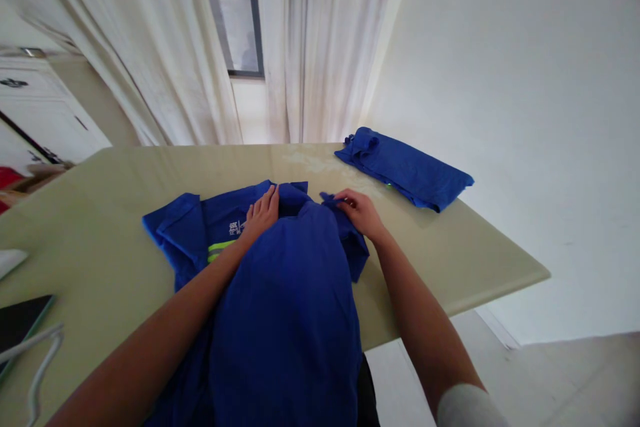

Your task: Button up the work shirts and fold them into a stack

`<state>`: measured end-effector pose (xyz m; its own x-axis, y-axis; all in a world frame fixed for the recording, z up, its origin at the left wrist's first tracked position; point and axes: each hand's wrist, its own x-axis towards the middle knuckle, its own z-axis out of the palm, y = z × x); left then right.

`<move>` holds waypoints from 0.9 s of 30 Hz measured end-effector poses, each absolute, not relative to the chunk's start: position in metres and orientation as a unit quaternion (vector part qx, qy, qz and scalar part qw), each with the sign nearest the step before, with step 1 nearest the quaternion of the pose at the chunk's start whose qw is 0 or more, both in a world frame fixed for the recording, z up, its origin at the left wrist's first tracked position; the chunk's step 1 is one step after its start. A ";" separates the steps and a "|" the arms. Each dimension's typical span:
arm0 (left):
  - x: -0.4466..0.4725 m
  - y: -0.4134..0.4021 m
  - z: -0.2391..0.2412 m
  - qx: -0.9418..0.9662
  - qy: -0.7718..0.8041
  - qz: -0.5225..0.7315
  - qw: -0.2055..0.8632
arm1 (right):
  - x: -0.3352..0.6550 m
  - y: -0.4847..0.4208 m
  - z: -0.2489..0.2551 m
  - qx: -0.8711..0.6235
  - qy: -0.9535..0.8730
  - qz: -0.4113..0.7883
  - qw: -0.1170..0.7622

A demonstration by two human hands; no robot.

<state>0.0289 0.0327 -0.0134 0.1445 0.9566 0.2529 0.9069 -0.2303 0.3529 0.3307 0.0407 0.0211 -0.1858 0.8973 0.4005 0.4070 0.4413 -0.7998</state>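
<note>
A blue work garment point(285, 307) with a yellow-green stripe point(217, 250) and white printed lettering lies across the table and hangs over its near edge towards me. My left hand point(264, 208) rests flat on the garment's upper part, fingers stretched out beside the lettering. With bent, pinching fingers, my right hand point(359, 208) holds a fold of the same garment at its right side. The garment's lower part bulges up between my forearms and hides some of the cloth beneath.
A second blue garment point(410, 167), folded, lies at the table's point(445, 267) back right near the white wall. A dark flat device point(23, 320) and a white cable point(43, 373) are at the left. Curtains point(325, 47) hang behind the table.
</note>
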 end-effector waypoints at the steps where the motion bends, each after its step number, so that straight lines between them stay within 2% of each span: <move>1: 0.031 0.030 -0.017 0.747 0.619 0.236 0.056 | 0.339 0.041 0.025 -0.447 -0.669 0.257 0.536; 4: 0.025 0.022 -0.024 0.745 0.601 0.287 0.036 | 0.377 0.049 0.030 -0.416 -0.493 0.199 0.738; 6: 0.019 0.020 -0.025 0.763 0.571 0.303 0.021 | 0.404 0.055 0.025 -0.448 -0.408 0.173 0.776; 8: 0.015 0.020 -0.024 0.793 0.530 0.299 0.024 | 0.425 0.059 0.016 -0.522 -0.352 0.221 0.745; 12: 0.016 0.024 -0.026 0.850 0.456 0.250 0.081 | 0.437 0.056 0.009 -0.590 -0.332 0.397 0.620; 14: 0.018 0.026 -0.028 0.855 0.457 0.228 0.089 | 0.425 0.050 0.012 -0.611 -0.379 0.403 0.567; 17: 0.019 0.027 -0.028 0.848 0.485 0.204 0.061 | 0.393 0.042 0.020 -0.625 -0.482 0.349 0.505; 19: 0.018 0.027 -0.027 0.846 0.498 0.187 0.046 | 0.374 0.041 0.025 -0.573 -0.540 0.324 0.525; 22: 0.018 0.024 -0.023 0.835 0.522 0.165 0.050 | 0.369 0.048 0.028 -0.475 -0.528 0.263 0.653; 24: 0.020 0.019 -0.021 0.829 0.534 0.159 0.054 | 0.382 0.055 0.025 -0.512 -0.460 0.184 0.702; 27: 0.028 0.008 -0.024 0.833 0.535 0.138 0.041 | 0.409 0.057 0.019 -0.638 -0.394 0.107 0.653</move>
<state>0.0277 0.0083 -0.0238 0.3899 0.9017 0.1870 0.8791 -0.4249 0.2159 0.4089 0.0574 0.0193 0.6659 0.6431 0.3781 0.3631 0.1633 -0.9173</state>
